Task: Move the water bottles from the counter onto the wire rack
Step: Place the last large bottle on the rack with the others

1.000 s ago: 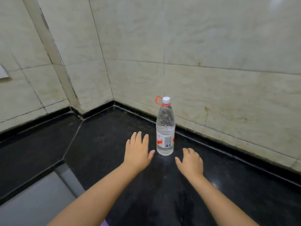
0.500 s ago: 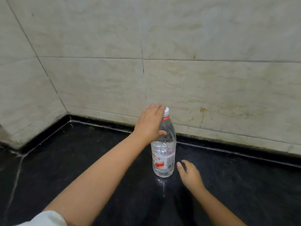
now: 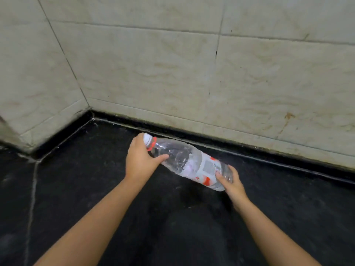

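Now we are holding tilted water bottle [image 3: 189,163] above desk [image 3: 96,179]: left hand [image 3: 141,160] gripping neck, right hand [image 3: 233,184] pinching base. Smooth plastic risking slip; rack unseen.

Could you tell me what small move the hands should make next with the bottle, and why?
Probably lift it clear of the counter: the left hand grips the water bottle at its neck, the right hand holds its base, and no rack is in view.

Tiled wall [image 3: 172,73] close behind; counter [image 3: 76,189] open in front
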A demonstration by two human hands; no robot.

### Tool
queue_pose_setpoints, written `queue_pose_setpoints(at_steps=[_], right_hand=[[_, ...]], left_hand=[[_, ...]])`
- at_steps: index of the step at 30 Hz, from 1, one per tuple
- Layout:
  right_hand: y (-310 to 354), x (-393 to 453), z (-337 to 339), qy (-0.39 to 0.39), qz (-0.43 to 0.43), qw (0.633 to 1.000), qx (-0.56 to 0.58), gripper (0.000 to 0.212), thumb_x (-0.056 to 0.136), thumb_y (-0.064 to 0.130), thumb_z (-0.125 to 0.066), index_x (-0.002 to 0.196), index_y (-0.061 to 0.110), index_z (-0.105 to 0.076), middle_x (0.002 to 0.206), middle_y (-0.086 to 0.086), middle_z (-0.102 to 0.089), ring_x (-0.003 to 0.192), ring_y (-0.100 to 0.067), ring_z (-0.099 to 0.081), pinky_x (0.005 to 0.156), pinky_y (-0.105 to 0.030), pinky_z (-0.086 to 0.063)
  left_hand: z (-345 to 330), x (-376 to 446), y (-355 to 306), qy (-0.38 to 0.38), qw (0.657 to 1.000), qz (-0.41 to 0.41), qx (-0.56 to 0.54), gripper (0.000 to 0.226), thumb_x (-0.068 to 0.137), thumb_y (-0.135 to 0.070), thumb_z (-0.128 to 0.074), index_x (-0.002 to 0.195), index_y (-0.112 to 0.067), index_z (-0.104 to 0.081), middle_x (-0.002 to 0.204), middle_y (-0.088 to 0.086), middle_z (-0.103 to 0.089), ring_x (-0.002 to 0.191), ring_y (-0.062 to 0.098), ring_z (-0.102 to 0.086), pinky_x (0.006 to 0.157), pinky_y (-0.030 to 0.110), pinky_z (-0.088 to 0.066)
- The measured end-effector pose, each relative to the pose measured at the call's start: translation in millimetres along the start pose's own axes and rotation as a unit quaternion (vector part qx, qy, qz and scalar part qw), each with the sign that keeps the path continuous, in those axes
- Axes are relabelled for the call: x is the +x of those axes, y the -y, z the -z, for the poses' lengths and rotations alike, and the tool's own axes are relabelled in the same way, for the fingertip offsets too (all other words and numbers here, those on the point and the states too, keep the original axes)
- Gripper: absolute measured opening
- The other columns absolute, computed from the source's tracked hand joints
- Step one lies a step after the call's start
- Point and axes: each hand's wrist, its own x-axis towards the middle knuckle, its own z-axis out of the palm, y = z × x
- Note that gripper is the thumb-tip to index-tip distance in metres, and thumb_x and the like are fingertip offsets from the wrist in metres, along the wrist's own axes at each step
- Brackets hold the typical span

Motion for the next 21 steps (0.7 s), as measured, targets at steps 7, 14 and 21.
queue_pose_setpoints(at_steps=[7,14,21], right_hand=[[1.6,9.6,-34.9,0.029,0.068,0.976,-0.204,0.071,0.077,0.021,-0.072,0.137,0.024,-0.036,0.126,-0.015,-0.038,0.114,-0.023,-0.044,0.1,-0.026,-0.031],[-12.8,17.5,-33.5,0.003,0.063,0.989,-0.135,0.084,0.071,0.015,-0.077,0.141,0.019,-0.032,0.138,-0.01,-0.042,0.126,-0.024,-0.043,0.107,-0.036,-0.034],[-20.0,6.2,-37.0,-0.098,0.049,0.988,-0.11,0.077,0.063,0.02,-0.083,0.129,0.012,-0.045,0.131,-0.011,-0.052,0.118,-0.028,-0.051,0.102,-0.046,-0.041]], left_hand=[[-16.0,-61.5,105.9,0.02,0.964,0.247,-0.098,0.037,0.068,-0.017,-0.08,0.092,-0.01,-0.054,0.089,0.005,-0.06,0.094,0.03,-0.061,0.072,0.027,-0.039],[-17.9,-55.3,110.0,0.055,0.963,0.247,-0.096,0.094,0.066,-0.021,-0.082,0.139,0.005,-0.028,0.143,0.019,-0.036,0.132,0.031,-0.036,0.106,0.035,-0.033],[-12.5,-50.7,106.2,0.068,0.951,0.289,-0.091,0.08,0.065,-0.025,-0.083,0.128,0.005,-0.044,0.132,0.019,-0.05,0.122,0.032,-0.047,0.1,0.036,-0.038]])
